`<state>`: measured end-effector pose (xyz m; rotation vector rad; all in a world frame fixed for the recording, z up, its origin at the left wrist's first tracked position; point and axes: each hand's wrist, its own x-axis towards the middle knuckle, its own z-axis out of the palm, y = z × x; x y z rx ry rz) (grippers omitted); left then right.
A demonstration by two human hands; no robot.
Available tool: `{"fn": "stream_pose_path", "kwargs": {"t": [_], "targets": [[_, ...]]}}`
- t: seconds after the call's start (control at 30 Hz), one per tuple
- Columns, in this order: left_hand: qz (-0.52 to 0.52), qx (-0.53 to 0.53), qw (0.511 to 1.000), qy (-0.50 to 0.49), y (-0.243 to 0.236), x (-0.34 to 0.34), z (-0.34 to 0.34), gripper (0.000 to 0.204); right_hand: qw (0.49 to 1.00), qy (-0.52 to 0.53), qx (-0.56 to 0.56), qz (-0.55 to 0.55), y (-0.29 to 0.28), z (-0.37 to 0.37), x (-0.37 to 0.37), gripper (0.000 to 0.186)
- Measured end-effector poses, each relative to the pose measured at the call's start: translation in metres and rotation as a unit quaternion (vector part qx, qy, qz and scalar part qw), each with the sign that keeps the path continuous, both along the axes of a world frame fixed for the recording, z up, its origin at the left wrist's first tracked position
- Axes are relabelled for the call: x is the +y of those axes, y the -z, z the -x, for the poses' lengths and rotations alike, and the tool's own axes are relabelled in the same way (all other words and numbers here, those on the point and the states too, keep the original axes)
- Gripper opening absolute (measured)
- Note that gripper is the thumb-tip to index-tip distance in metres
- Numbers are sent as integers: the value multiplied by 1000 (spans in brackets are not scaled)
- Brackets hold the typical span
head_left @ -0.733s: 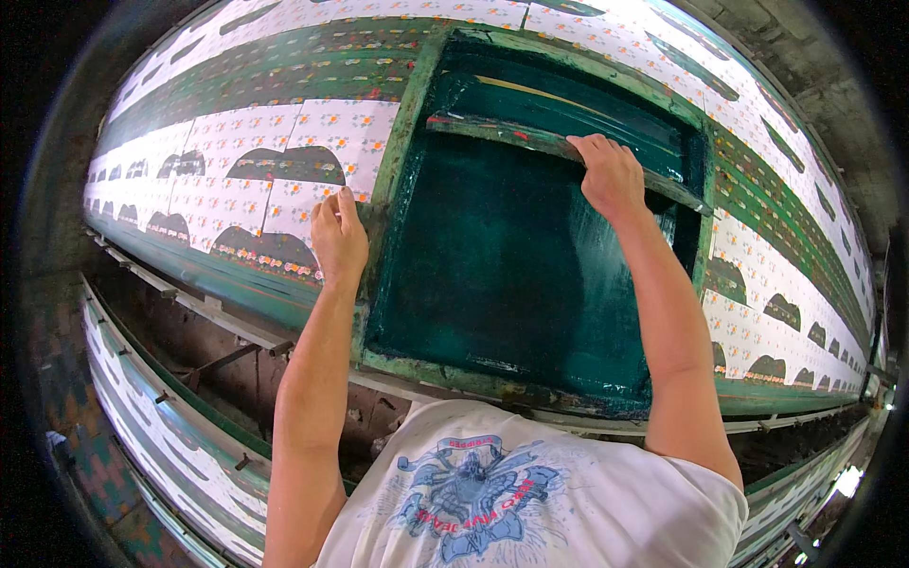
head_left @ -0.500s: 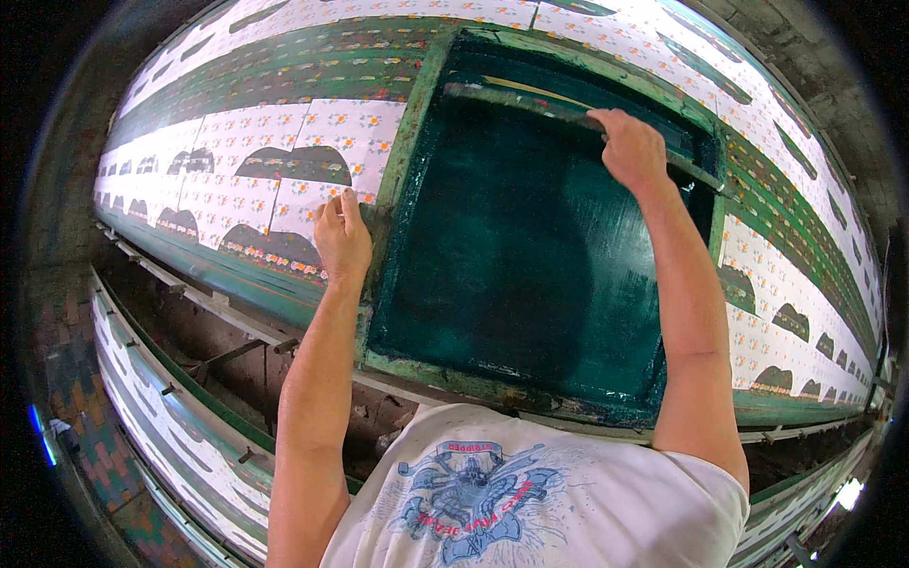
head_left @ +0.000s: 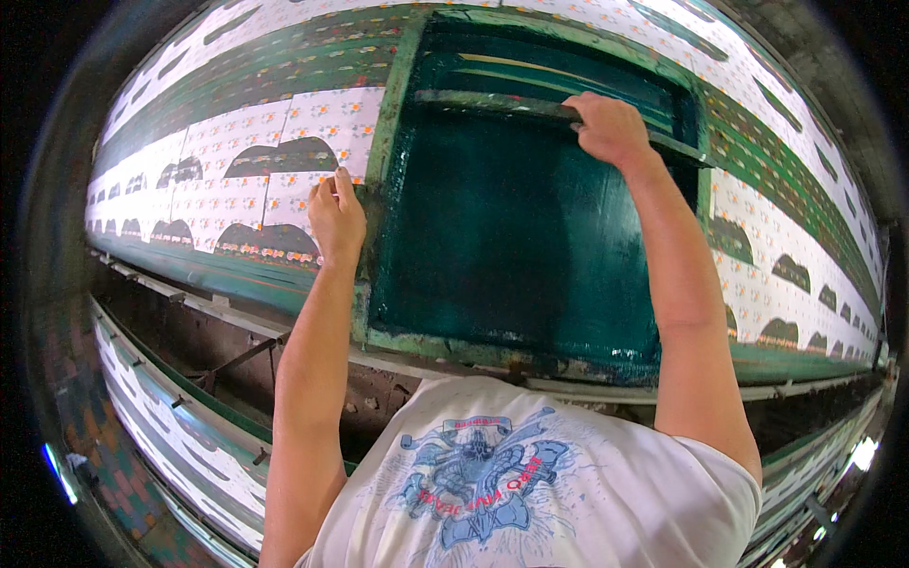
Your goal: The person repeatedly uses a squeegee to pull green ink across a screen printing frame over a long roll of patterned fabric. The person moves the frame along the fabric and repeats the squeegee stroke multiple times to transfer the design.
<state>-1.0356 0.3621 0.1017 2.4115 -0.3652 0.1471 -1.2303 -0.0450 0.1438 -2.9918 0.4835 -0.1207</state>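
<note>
My right hand [head_left: 611,128] is closed round the top of a long squeegee bar [head_left: 511,104], which lies crosswise inside the far part of a screen-printing frame [head_left: 383,142]. The frame has a green, paint-stained rim, and its mesh [head_left: 511,237] is coated with dark green ink. Just outside the frame's left rim, my left hand [head_left: 337,213] hovers over printed white sheets [head_left: 222,142] with small orange flowers. Its fingers are half bent and apart, with nothing visible in them. Whether it touches the rim, I cannot tell.
The long printing table [head_left: 189,256] runs left and right under the frame, with a rail [head_left: 213,308] along its near edge. Behind me to the left stands another table [head_left: 180,426] with similar sheets. A brick-patterned floor [head_left: 80,407] shows at far left.
My right hand has drawn the squeegee slightly nearer to me, baring more of the frame's far end. My left hand stays beside the left rim, its fingers a little more spread. The view has shifted slightly.
</note>
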Motion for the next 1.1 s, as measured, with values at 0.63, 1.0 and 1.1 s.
{"fn": "stream_pose_path", "kwargs": {"t": [0.63, 1.0, 1.1], "targets": [[66, 15, 992, 106, 24, 12, -15, 38, 998, 37, -10, -40, -9, 192, 296, 34], [-18, -26, 993, 116, 29, 5, -18, 41, 994, 6, -75, -82, 3, 229, 319, 57], [-41, -52, 992, 109, 36, 6, -26, 41, 979, -35, -123, -157, 6, 246, 303, 46]]}}
